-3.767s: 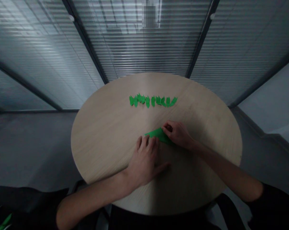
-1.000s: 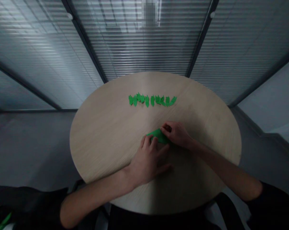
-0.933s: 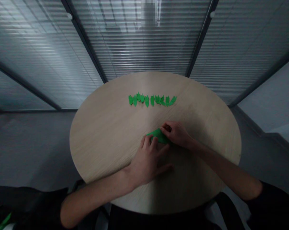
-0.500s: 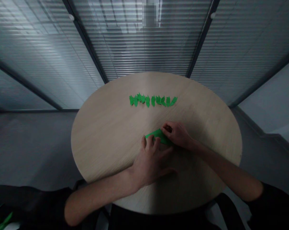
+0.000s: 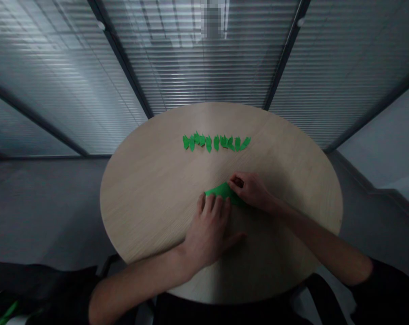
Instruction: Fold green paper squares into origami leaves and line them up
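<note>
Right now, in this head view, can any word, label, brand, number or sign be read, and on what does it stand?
None can be read. The green paper between the left hand and right hand, the green paper pieces and the round table show no visible print. A pixelated patch at the top of the view is too blurred to read.

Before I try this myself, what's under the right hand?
The right hand pinches the end of a piece of green paper, which runs in beneath the fingers. How far it extends and any creases there are covered and cannot be seen.
</note>
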Demonstrator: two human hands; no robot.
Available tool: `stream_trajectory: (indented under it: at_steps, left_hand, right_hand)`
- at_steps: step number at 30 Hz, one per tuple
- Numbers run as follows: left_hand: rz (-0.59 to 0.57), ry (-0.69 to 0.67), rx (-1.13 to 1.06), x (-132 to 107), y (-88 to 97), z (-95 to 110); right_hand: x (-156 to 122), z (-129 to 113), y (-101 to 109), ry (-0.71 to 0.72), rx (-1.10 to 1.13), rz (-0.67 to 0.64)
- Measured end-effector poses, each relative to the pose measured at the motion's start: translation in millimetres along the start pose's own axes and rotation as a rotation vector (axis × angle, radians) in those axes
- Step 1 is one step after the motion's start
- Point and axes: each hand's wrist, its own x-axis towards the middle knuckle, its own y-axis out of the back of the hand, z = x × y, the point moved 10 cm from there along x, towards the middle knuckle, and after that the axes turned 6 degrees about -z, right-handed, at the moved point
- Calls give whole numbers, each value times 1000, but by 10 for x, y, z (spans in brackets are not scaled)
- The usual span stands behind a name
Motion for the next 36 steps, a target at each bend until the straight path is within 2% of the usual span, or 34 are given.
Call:
stream_trajectory:
  at_steps: [10, 25, 36]
  left_hand:
    - [98, -16, 102, -30, 52, 23]
    - [-16, 13, 76, -20, 35, 118]
    - [1, -11, 67, 34, 47, 166]
  right_hand:
    - [2, 6, 3, -4, -2, 4]
    - [-4, 10, 6, -8, 10, 3]
    - [-9, 19, -3, -13, 12, 4]
